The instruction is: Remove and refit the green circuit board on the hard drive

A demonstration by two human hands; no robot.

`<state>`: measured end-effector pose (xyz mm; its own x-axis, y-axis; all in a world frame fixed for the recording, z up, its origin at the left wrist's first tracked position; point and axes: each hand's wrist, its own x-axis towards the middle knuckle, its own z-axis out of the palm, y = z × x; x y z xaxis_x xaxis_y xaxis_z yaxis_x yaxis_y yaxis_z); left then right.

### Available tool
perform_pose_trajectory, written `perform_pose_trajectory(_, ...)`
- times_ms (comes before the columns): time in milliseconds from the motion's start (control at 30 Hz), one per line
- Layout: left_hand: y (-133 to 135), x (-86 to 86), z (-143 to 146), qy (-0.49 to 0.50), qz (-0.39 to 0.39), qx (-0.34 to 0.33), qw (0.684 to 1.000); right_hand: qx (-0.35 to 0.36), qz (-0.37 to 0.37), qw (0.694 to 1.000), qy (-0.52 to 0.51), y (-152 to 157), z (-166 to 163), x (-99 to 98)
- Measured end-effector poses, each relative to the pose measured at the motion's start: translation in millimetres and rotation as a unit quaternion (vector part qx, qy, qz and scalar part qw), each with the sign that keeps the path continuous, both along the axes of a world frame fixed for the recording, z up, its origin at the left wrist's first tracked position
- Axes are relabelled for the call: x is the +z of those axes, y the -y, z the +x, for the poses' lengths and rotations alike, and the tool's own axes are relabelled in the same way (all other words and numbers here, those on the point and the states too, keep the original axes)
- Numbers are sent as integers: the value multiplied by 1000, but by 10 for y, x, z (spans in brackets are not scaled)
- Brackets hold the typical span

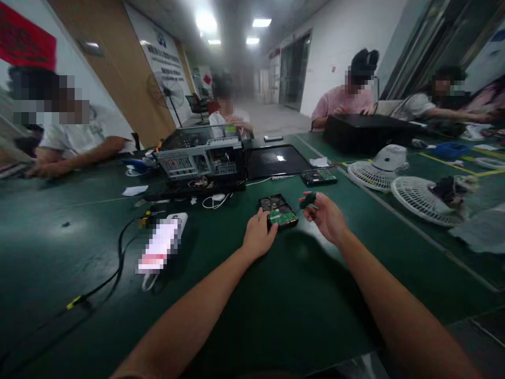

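A hard drive [273,202] lies on the green table with its underside up, showing a green circuit board [283,216] at its near end. Wrapped around its near left corner, my left hand [258,232] grips it against the table. My right hand [326,217], raised just right of the drive, pinches the dark handle of what looks like a small screwdriver [308,200]. Its thin shaft points down and left toward the drive's right edge; whether the tip touches is too small to tell. A second hard drive [319,177] with a circuit board lies farther back.
An opened computer case [201,160] and a black panel [276,160] stand beyond the drive. Left are a lit phone [161,245] and a black cable [120,252]. White fan parts [373,173] and a black case [366,131] sit right. Several people work around the table.
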<state>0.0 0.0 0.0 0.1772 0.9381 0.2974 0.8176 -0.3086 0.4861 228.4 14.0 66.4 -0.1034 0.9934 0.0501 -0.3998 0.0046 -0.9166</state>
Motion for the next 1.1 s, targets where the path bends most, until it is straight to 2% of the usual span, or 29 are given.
perform_pose_trajectory(400,8,44,-16,8,-22,4,1000,-4,27,1000,12,0,-6,3)
perform_pose_trajectory(667,-7,21,-33,14,-27,2,1000,0,4,1000,-11,-24,10,-19)
perform_pose_trajectory(1100,-11,0,-29,15,-12,-2,1000,-15,8,1000,14,-7,-11,2)
